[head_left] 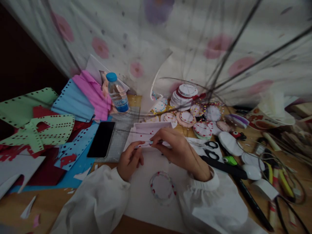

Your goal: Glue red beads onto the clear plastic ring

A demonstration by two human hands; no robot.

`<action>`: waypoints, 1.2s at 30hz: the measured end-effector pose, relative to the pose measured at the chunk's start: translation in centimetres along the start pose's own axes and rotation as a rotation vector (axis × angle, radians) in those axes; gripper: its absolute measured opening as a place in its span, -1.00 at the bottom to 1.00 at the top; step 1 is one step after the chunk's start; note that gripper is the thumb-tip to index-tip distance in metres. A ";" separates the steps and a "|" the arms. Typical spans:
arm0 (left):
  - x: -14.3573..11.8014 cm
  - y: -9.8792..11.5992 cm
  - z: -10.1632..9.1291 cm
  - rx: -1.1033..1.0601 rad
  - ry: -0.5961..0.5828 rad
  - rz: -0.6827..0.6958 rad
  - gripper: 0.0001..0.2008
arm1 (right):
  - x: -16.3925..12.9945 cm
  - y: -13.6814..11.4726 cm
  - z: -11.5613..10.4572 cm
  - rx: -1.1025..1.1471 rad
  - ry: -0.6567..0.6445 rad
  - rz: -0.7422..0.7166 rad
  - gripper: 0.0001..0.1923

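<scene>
Both hands meet over the near edge of a folded white paper tray (156, 125) that has small red bits in it. My left hand (129, 162) is closed in a pinch on a thin pale strip (142, 146), whose exact kind is too small to make out. Fingertips of my right hand (174, 148) are pressed together at the strip's right end, partly hiding it. Below the hands, a ring-shaped band with red dots (162, 187) lies on a white paper sheet (141, 201).
Left are a black phone (101, 139), a blue-capped bottle (118, 94) and punched coloured paper (53, 130). Decorated white paper discs (186, 118) pile up behind. To the right lie black-handled scissors (211, 149), a paper cup (264, 118), cables and pens.
</scene>
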State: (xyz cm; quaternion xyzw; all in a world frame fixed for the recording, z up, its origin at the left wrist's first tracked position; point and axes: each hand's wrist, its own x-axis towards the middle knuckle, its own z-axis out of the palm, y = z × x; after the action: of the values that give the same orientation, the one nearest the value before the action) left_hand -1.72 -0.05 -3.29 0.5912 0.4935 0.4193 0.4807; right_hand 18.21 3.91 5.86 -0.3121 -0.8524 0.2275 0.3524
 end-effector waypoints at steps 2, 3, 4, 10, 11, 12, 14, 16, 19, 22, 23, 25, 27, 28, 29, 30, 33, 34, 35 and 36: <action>0.0 -0.1 0.0 0.002 0.004 0.005 -0.70 | 0.0 0.0 0.1 -0.008 -0.026 -0.001 -0.89; 0.0 -0.1 0.0 0.002 0.005 0.007 -0.71 | 0.0 0.0 0.2 -0.013 -0.036 -0.002 -0.89; 0.0 -0.1 0.0 0.001 0.006 0.008 -0.72 | 0.0 0.0 0.2 -0.020 -0.043 -0.004 -0.90; 0.1 0.2 0.0 0.026 0.001 0.026 -0.73 | -0.1 0.0 0.2 -0.051 -0.044 -0.014 -0.90; 0.1 0.3 0.0 0.030 0.003 0.030 -0.73 | -0.1 0.0 0.2 -0.052 -0.044 -0.017 -0.90; 0.1 0.3 0.0 0.036 0.007 0.032 -0.74 | -0.1 0.1 0.1 -0.051 -0.043 -0.021 -0.91; 0.1 0.4 0.0 0.049 0.014 0.032 -0.74 | 0.0 0.1 0.1 -0.047 -0.039 -0.033 -0.92; 0.1 0.4 0.0 0.052 0.013 0.030 -0.74 | 0.0 0.1 0.2 -0.046 -0.034 -0.039 -0.93; 0.1 0.2 0.0 0.053 0.018 0.039 -0.75 | 0.0 0.1 0.1 -0.046 -0.024 -0.042 -0.92; 0.1 0.2 0.0 0.073 0.022 0.051 -0.76 | -0.1 -0.1 -0.1 -0.057 0.025 -0.016 -0.89; 0.2 0.2 0.0 0.075 0.023 0.051 -0.76 | -0.2 -0.1 -0.1 -0.068 0.052 -0.006 -0.88; 0.2 0.3 0.0 0.073 0.030 0.044 -0.77 | -0.2 -0.2 -0.2 -0.100 0.097 0.003 -0.87; 0.2 0.3 0.0 0.070 0.035 0.039 -0.78 | -0.1 -0.3 -0.2 -0.128 0.110 -0.004 -0.87; 0.2 0.3 0.1 0.071 0.034 0.039 -0.78 | -0.1 -0.3 -0.2 -0.138 0.107 -0.009 -0.86; 0.2 0.2 0.1 0.070 0.031 0.040 -0.78 | 0.0 -0.3 -0.2 -0.145 0.102 -0.012 -0.86; 0.2 0.1 0.1 0.067 0.029 0.042 -0.78 | 0.0 -0.3 -0.1 -0.148 0.098 -0.015 -0.85; 0.1 -0.1 0.1 0.053 0.028 0.048 -0.78 | 0.1 -0.4 -0.1 -0.148 0.100 -0.020 -0.85; 0.1 -0.2 0.1 0.051 0.030 0.053 -0.78 | 0.1 -0.4 -0.1 -0.146 0.101 -0.020 -0.85; 0.1 -0.2 0.1 0.052 0.033 0.058 -0.79 | 0.1 -0.4 -0.1 -0.145 0.102 -0.019 -0.86; 0.1 -0.2 0.1 0.056 0.036 0.065 -0.79 | 0.1 -0.4 -0.1 -0.143 0.101 -0.019 -0.86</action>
State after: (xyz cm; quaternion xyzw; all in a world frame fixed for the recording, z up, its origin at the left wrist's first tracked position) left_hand -1.63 0.08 -3.49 0.6126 0.4943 0.4312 0.4409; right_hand 18.09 3.69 6.18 -0.3395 -0.8506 0.1465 0.3739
